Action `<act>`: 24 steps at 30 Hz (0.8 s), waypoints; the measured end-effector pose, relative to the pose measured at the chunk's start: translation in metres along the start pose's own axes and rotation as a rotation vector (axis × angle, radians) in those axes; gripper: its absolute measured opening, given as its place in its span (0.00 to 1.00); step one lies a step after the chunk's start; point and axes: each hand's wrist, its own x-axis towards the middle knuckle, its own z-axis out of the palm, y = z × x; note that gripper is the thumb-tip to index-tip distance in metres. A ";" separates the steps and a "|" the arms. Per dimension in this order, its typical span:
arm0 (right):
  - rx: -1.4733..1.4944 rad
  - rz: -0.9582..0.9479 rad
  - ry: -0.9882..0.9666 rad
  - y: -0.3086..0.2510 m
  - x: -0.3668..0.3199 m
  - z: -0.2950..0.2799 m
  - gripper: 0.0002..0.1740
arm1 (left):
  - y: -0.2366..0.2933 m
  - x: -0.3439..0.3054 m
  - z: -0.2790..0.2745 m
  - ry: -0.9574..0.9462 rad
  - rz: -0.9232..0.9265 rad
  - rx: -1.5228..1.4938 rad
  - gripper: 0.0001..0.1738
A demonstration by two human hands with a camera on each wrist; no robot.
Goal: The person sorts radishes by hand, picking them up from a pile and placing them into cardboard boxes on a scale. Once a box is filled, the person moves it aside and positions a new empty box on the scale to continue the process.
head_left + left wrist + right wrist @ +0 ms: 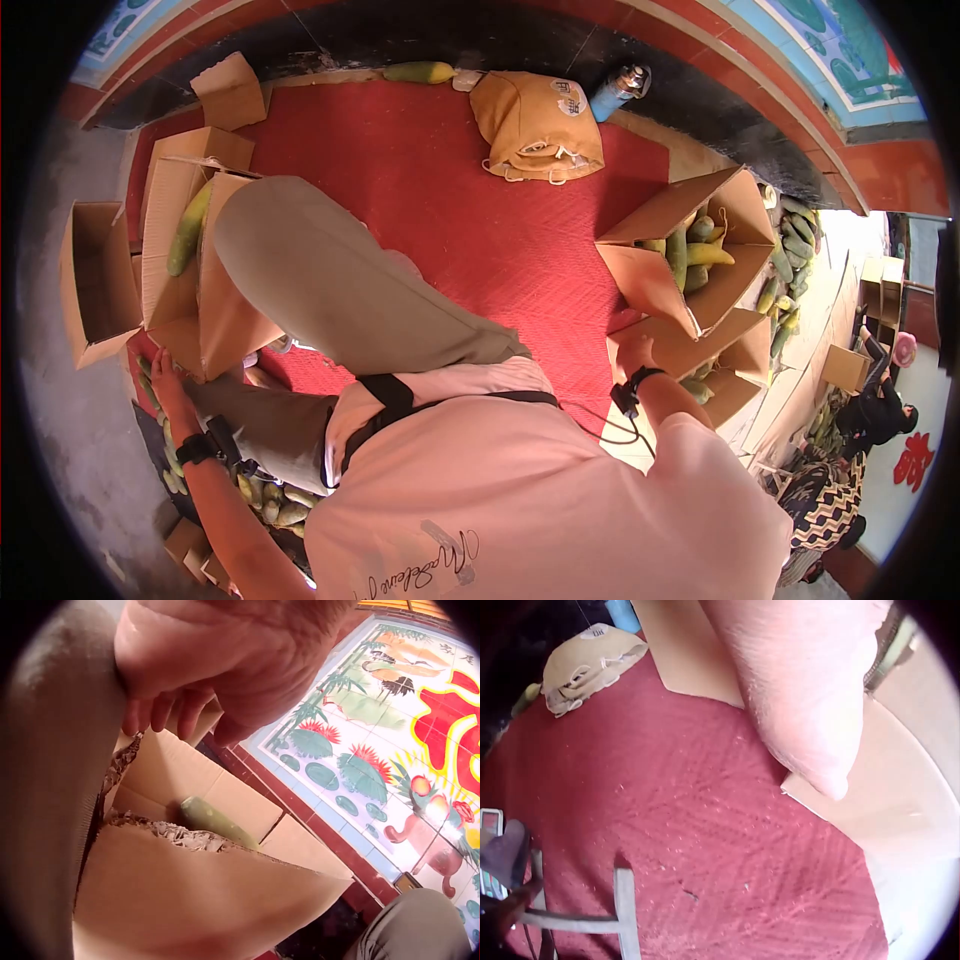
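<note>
My left hand is beside the lower edge of a cardboard box at the left, its fingers extended. In the left wrist view, its loosely bent fingers overlap the torn rim of a box with one green cucumber inside. At the right, my right hand is at the near flap of an opened cardboard box, which has cucumbers in it. From the right wrist, the thumb side of that hand overlaps the flap; its other fingers are hidden, so I cannot tell whether they grip anything.
A red mat covers the floor. Another box holds green and yellow cucumbers, and more cucumbers lie beyond it. A yellow bag and blue bottle stand by the wall. People are at the far right.
</note>
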 end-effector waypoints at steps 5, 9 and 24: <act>-0.120 -0.207 -0.320 -0.013 -0.053 0.047 0.21 | -0.054 0.048 -0.025 -0.118 0.135 0.269 0.21; -0.154 -0.333 -0.456 -0.011 -0.096 0.107 0.19 | -0.004 0.008 -0.008 -0.024 -0.115 -0.016 0.19; 0.148 -0.326 0.580 -0.025 0.005 -0.140 0.13 | -0.007 -0.010 -0.011 -0.037 -0.007 -0.132 0.20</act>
